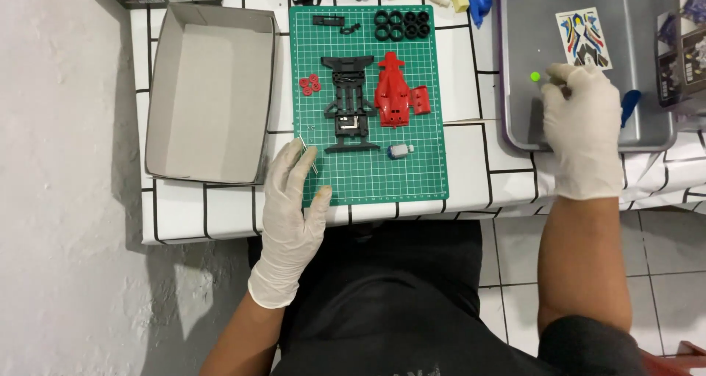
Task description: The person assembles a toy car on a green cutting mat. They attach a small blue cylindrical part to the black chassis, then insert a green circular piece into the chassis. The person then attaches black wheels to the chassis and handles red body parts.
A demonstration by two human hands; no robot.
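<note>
White latex covers both hands. The right hand (582, 129) reaches into the grey plastic tray (515, 89), fingertips closing toward a small green part (535, 76) lying just beside them on the tray floor; whether it is pinched yet, I cannot tell. The left hand (293, 199) rests open and flat on the corner of the green cutting mat (426, 177), touching thin metal pins (307, 149) (easily scattered). A light fingertip pinch suits so tiny a piece, with the black chassis (348, 104) and red body shell (391, 89) left undisturbed.
</note>
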